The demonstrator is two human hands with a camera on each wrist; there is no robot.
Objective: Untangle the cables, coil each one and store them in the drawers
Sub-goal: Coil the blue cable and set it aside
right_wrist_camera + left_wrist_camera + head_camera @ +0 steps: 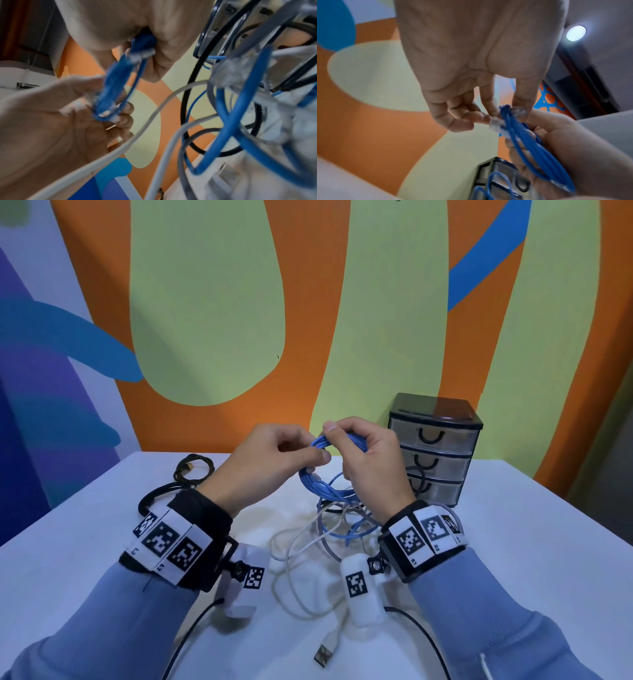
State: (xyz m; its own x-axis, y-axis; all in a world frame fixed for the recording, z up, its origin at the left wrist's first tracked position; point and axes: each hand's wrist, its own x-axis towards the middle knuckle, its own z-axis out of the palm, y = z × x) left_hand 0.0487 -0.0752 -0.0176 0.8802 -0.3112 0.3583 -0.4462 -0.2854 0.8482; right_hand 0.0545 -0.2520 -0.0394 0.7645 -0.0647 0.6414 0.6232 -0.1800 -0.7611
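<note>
Both forearms extend forward, wrists raised above the table (513, 525). The left hand (270, 457) is held palm down, its thumb and forefinger pinching the near left side of the blue coil (322, 474), remaining fingers curled under. The right hand (370, 453) is arched over the coil's right side, thumb and forefinger gripping the top strands. The fingertips of both hands almost meet.

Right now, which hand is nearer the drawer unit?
Right. The right hand holds the blue cable coil just left of the drawer unit. The left hand pinches the coil's other side, farther from it.
</note>
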